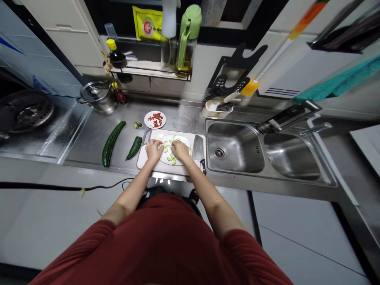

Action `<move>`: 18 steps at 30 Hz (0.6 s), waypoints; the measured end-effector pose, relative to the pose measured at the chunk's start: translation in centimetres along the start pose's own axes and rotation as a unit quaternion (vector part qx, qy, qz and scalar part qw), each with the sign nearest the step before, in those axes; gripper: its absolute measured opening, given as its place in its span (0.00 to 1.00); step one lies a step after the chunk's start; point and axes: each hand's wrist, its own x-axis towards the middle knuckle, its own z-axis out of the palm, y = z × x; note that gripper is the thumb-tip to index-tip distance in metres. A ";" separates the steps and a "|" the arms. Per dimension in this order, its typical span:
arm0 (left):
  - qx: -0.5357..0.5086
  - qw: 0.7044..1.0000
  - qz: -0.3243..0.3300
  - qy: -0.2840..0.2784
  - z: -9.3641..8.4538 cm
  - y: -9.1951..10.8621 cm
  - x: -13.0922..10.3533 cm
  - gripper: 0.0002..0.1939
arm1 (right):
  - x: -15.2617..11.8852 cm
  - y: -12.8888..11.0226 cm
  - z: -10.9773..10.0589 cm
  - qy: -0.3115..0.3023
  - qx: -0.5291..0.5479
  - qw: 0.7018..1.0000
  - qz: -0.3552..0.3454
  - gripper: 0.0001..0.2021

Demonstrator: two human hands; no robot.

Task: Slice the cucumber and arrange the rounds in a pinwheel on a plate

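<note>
Around the work, the steel table (86,138) carries a good deal. To the left lie a long whole cucumber (113,144) and a shorter cucumber piece (134,148), both apart from the cutting board (142,156). Beyond the board's far left corner are small green bits (137,125) and a round plate (147,120) of chopped red pieces (156,119). A lidded pot (102,101) stands farther back beside a red bottle (120,95), and the sink (242,160) opens just right of the board. Closest to the right hand (180,150) is a knife (198,148) along the board's right end, its blade toward the wall and its black handle toward the person.

The pale green slices (171,159) lie scattered on a white plate (186,140) upon the board, directly in front of the person. They point in mixed directions; the board's long axis runs left to right, while both cucumbers slant, far ends rightward.

The left hand (154,151) is at the plate's left edge, thumb and fingertips close together; whether a slice is pinched there cannot be told. The right hand curls downward over the slices, fingertips partly hidden, so its hold cannot be told either.
</note>
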 end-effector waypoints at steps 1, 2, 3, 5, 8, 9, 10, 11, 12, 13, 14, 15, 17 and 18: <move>0.003 1.000 -0.003 0.001 0.1 0.2 0.0 0.11 | 0.0 -0.2 0.2 -0.006 -0.003 1.000 -0.002 0.14; 0.007 1.000 -0.006 0.001 0.1 0.4 0.1 0.12 | 0.1 -0.3 0.3 -0.010 -0.006 1.000 -0.004 0.14; 0.011 1.000 -0.008 0.001 0.1 0.5 0.2 0.14 | 0.2 -0.4 0.5 -0.012 -0.009 1.000 -0.006 0.14; 0.016 1.000 -0.009 0.000 0.1 0.8 0.3 0.16 | 0.3 -0.4 0.7 -0.009 -0.015 1.000 -0.010 0.14; 0.021 1.000 -0.013 -0.003 0.0 1.1 0.3 0.19 | 0.4 -0.4 0.9 -0.005 -0.022 1.000 -0.012 0.14; 0.023 1.000 -0.015 -0.007 0.0 1.2 0.3 0.19 | 0.4 -0.4 0.9 -0.007 -0.023 1.000 -0.011 0.13; 0.026 0.999 -0.018 -0.010 0.0 1.2 0.4 0.19 | 0.5 -0.5 0.9 -0.009 -0.024 1.000 -0.010 0.13; 0.028 0.999 -0.019 -0.012 0.0 1.2 0.4 0.19 | 0.5 -0.5 0.9 -0.012 -0.025 1.000 -0.008 0.13; 0.029 0.999 -0.019 -0.012 0.0 1.2 0.4 0.19 | 0.5 -0.5 0.9 -0.013 -0.026 1.000 -0.007 0.13; 0.029 0.999 -0.017 -0.012 0.0 1.2 0.4 0.19 | 0.5 -0.5 0.9 -0.014 -0.026 1.000 -0.008 0.13; 0.028 0.999 -0.016 -0.010 0.0 1.2 0.4 0.19 | 0.5 -0.5 0.9 -0.013 -0.027 1.000 -0.009 0.13; 0.027 0.999 -0.014 -0.008 0.1 1.2 0.4 0.19 | 0.5 -0.5 0.9 -0.012 -0.029 0.999 -0.010 0.13; 0.025 1.000 -0.008 -0.007 0.1 1.1 0.4 0.19 | 0.6 -0.5 0.9 -0.009 -0.031 0.999 -0.012 0.13; 0.023 1.000 -0.005 -0.007 0.2 1.1 0.4 0.19 | 0.6 -0.5 0.9 -0.008 -0.032 0.999 -0.012 0.13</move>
